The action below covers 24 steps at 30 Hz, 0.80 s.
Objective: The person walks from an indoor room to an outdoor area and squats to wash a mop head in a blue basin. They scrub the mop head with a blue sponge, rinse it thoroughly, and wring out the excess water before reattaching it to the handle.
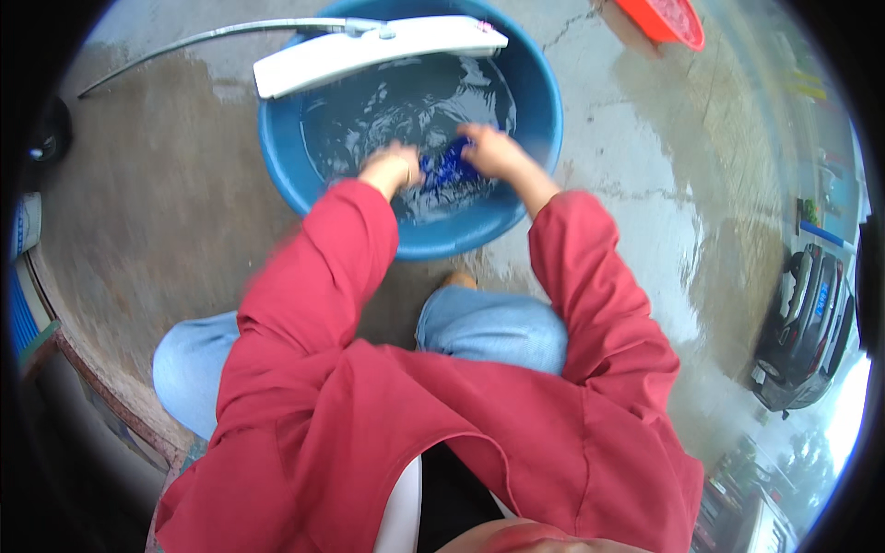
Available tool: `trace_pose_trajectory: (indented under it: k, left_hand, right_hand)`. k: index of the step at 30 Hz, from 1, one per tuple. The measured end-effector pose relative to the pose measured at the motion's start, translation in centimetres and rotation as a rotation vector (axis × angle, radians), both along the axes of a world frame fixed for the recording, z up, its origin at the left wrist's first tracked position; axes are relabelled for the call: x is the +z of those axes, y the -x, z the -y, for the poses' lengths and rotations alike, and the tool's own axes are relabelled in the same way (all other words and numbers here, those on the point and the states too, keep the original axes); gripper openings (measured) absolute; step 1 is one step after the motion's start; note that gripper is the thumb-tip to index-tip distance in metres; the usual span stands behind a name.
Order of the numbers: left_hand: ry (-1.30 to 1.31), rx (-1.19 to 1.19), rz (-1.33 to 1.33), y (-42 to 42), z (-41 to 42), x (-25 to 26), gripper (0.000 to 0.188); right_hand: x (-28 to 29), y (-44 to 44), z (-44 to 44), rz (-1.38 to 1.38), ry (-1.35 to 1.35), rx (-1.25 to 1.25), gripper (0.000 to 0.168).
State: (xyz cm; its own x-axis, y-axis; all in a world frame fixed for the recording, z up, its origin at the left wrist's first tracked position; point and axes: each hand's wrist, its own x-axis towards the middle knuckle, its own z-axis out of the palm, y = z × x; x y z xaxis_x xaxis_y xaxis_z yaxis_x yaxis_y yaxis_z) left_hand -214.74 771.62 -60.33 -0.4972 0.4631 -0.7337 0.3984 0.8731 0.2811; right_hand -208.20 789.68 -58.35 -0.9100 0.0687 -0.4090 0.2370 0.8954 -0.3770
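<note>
A round blue plastic tub (546, 110) of water (408, 114) stands before me on wet concrete. A dark-blue wet item, probably cloth (453, 166), lies partly under the rippling water. My right hand (489, 151) grips its right side, with the fingers bent at the water surface. On the other side, my left hand (393, 166) is blurred and close to the item's left edge; whether it holds any of it is unclear. Across the tub's far rim rests what looks like a white flat mop head (387, 52).
A grey pole (207, 33) runs left from the white head. At the upper right stands a red basin (664, 21). A dark car (805, 325) is parked far right. My knee in jeans (494, 328) is close to the tub. A raised edge (110, 394) curves along the lower left.
</note>
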Motion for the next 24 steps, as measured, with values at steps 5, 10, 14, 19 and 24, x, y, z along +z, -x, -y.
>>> trace_pose_trajectory:
  k: [5,10,14,19,24]
  left_hand:
    - [0.144,0.188,0.080,2.3,0.2,-2.2,0.030]
    - [-0.175,0.318,0.405,-1.6,-2.6,-4.0,0.040]
    - [-0.671,0.802,0.632,-1.7,-2.7,1.3,0.029]
    - [-1.097,0.300,-0.047,-4.4,-4.4,8.1,0.027]
    - [-0.862,0.272,-0.180,-3.4,-4.2,9.9,0.052]
  right_hand:
    - [-1.6,0.0,1.0,0.365,0.474,-0.142,0.068]
    - [-2.3,0.1,2.1,0.419,0.562,-0.806,0.075]
    - [-1.0,0.7,4.2,0.481,1.152,-0.870,0.067]
    - [-4.3,1.7,1.6,0.084,1.351,-1.095,0.057]
    - [-2.9,1.9,5.1,0.139,2.420,-0.611,0.033]
